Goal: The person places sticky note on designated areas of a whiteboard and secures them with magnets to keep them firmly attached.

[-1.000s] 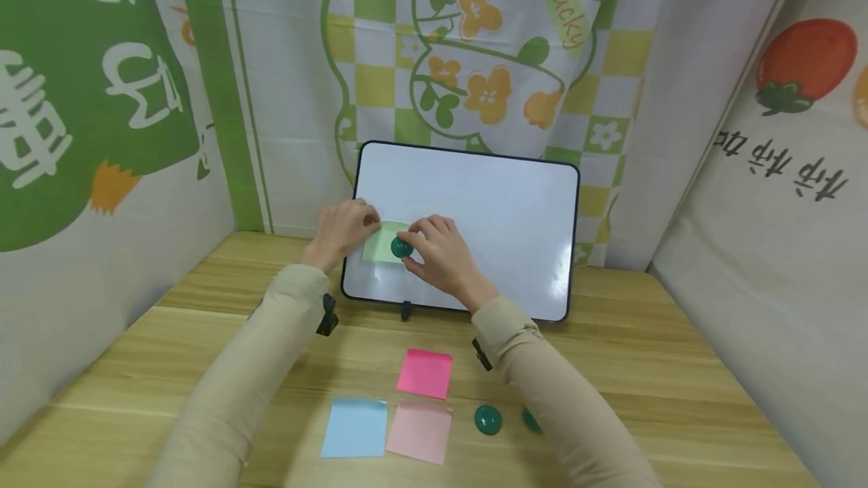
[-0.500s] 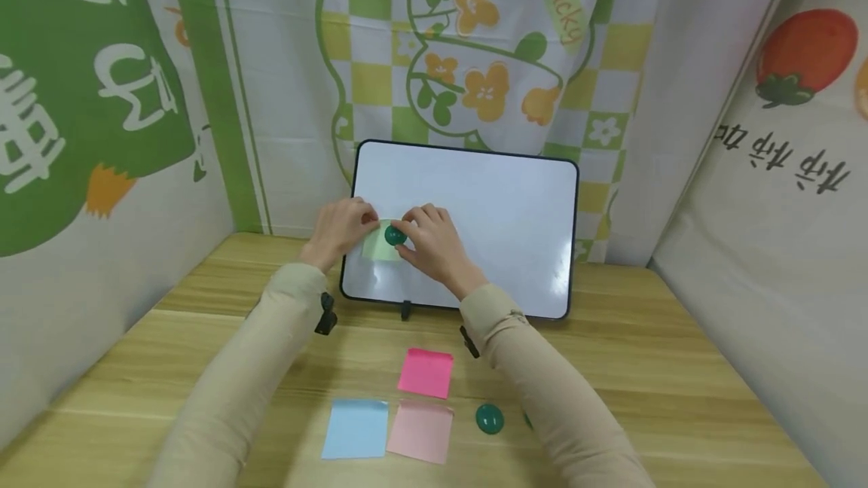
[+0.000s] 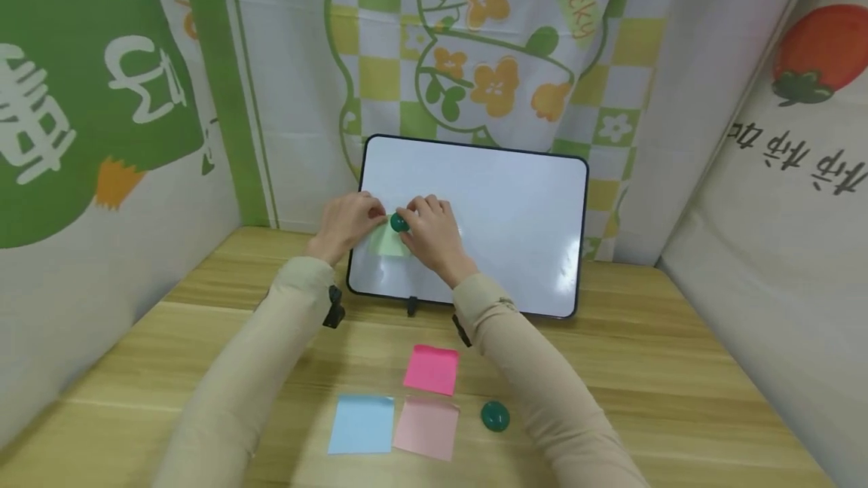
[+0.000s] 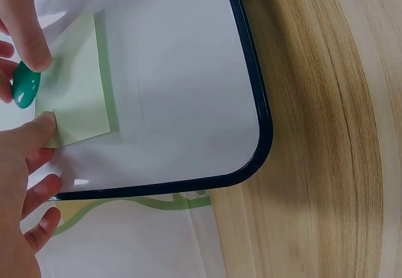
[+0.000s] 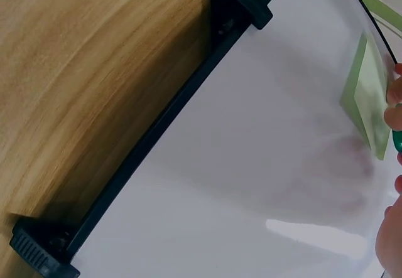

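Observation:
A pale green sticky note is against the left part of a dark-framed whiteboard. My left hand pinches the note's upper left corner; its thumb lies on the paper in the left wrist view. My right hand pinches a round green magnet between thumb and fingers at the note's upper edge. In the left wrist view the magnet is beside the note. Seen from the right wrist, the note stands partly off the board at its lower edge.
On the wooden table lie a hot pink note, a light blue note, a pale pink note and another green magnet. Black feet hold the whiteboard's lower edge. Printed curtains surround the table.
My right hand has moved the magnet up along the note to its upper edge. The left hand keeps its hold on the corner. My right sleeve now hides a further magnet on the table.

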`<action>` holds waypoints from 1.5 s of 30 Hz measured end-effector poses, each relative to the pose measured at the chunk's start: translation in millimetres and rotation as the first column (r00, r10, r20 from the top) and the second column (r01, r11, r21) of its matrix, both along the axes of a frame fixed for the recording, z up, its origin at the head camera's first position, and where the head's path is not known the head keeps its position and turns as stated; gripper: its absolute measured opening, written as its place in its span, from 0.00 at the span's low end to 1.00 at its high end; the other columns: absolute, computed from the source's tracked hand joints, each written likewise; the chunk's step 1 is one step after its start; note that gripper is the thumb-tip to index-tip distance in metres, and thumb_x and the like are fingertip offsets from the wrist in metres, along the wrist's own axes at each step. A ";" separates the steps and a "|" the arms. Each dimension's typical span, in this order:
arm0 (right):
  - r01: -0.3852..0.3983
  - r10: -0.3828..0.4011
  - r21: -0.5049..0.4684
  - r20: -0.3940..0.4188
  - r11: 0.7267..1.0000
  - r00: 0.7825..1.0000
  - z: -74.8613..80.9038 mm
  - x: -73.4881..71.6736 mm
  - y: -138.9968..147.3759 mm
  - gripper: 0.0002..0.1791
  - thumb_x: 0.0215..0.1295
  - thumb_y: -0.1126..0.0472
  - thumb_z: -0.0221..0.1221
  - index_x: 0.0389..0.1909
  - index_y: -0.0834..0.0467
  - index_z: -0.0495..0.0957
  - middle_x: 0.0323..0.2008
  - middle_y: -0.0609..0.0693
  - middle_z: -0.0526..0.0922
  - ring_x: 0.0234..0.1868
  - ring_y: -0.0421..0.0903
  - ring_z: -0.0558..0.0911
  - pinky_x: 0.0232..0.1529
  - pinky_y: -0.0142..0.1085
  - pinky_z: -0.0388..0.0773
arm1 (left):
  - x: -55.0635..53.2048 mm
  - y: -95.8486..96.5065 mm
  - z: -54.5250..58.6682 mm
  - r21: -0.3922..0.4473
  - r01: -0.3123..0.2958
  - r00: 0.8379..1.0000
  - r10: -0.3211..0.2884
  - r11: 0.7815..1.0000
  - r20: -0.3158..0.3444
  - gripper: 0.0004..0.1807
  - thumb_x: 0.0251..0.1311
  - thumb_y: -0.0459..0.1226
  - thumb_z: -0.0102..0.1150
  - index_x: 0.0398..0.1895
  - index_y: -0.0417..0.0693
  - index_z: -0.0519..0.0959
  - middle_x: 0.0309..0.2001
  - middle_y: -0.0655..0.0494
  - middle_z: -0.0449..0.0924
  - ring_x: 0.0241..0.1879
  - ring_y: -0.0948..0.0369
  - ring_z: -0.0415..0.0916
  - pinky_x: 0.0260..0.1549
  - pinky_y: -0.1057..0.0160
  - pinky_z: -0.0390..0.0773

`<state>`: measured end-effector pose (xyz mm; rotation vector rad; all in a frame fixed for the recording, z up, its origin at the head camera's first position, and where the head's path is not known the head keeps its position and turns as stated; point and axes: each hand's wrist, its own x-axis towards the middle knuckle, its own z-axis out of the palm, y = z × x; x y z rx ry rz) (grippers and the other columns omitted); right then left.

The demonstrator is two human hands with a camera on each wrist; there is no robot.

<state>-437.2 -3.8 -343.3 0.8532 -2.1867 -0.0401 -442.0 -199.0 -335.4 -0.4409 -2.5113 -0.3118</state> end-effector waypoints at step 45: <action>0.060 -0.065 0.043 0.115 0.997 0.991 -3.3 -6.6 -3.4 0.22 0.70 0.54 0.57 0.64 0.51 0.75 0.57 0.49 0.78 0.58 0.50 0.75 0.58 0.45 0.73 | 6.3 -1.8 -3.7 0.033 0.035 0.999 -0.034 0.999 -0.029 0.09 0.63 0.40 0.65 0.42 0.45 0.86 0.36 0.50 0.84 0.33 0.54 0.80 0.30 0.57 0.79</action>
